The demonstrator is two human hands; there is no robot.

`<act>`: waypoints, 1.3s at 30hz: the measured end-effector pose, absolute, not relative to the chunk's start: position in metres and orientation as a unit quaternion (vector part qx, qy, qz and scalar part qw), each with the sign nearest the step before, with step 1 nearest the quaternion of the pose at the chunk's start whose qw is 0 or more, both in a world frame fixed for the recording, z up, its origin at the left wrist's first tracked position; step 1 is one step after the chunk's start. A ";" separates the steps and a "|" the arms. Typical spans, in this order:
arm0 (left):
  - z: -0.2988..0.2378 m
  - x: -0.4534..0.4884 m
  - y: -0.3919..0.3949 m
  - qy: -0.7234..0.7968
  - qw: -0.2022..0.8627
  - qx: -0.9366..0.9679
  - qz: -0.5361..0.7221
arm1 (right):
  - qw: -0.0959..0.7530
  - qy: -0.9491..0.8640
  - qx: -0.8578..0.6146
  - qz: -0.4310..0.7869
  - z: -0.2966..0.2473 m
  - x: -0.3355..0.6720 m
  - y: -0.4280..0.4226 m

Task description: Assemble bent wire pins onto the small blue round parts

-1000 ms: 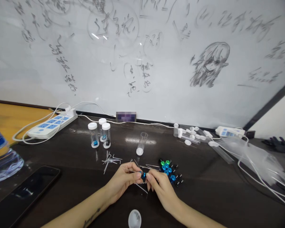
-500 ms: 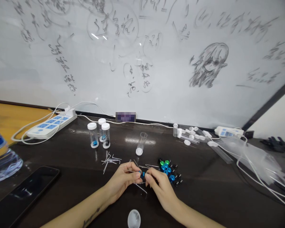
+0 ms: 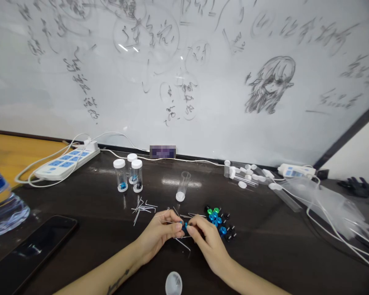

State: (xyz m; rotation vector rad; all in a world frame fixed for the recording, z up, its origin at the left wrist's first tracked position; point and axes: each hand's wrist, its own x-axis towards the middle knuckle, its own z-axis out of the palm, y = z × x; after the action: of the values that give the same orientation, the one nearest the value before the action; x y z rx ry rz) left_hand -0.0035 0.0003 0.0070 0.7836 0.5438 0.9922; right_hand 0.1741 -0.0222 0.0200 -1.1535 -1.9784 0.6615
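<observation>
My left hand (image 3: pixel 158 235) and my right hand (image 3: pixel 207 243) meet at the middle of the dark table, fingertips pinched together on a small blue part (image 3: pixel 182 224). A thin metal pin sticks out below them. Just right of my right hand lies a heap of blue, green and black small parts (image 3: pixel 219 221). Loose metal pins (image 3: pixel 143 207) lie scattered to the upper left of my left hand. An open clear vial (image 3: pixel 183 185) stands upright behind the hands. A white cap (image 3: pixel 174 283) lies near the front edge between my forearms.
Three capped vials (image 3: pixel 129 174) stand at the back left beside a power strip (image 3: pixel 66 160). A water bottle (image 3: pixel 1 203) and a black phone (image 3: pixel 27 250) sit at the left. Empty tubes and caps (image 3: pixel 249 174), cables and plastic bags (image 3: pixel 329 207) lie at the right. A whiteboard stands behind.
Both hands stay pinched on the blue part; my right fingers have shifted slightly up and left around it. Nothing else has moved.
</observation>
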 end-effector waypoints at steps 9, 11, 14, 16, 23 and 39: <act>0.008 -0.003 -0.001 0.249 0.772 0.371 0.452 | 0.351 -0.772 -0.452 0.278 0.016 0.177 -0.020; 0.007 -0.003 0.000 0.253 0.769 0.368 0.457 | 0.360 -0.770 -0.450 0.275 0.016 0.177 -0.019; 0.007 -0.003 0.001 0.262 0.764 0.362 0.465 | 0.391 -0.767 -0.438 0.261 0.015 0.176 -0.019; 0.007 -0.003 0.001 0.263 0.765 0.362 0.464 | 0.408 -0.769 -0.422 0.255 0.014 0.176 -0.019; 0.008 -0.003 0.000 0.254 0.777 0.359 0.451 | 0.372 -0.778 -0.430 0.268 0.015 0.177 -0.020; 0.008 -0.001 -0.002 0.274 0.751 0.375 0.470 | 0.374 -0.751 -0.459 0.292 0.017 0.176 -0.020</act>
State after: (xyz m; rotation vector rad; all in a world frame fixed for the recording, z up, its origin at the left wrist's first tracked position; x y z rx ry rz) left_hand -0.0012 -0.0019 0.0080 0.8187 0.5979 1.0265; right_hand 0.1757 -0.0204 0.0172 -1.1757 -1.9244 0.7475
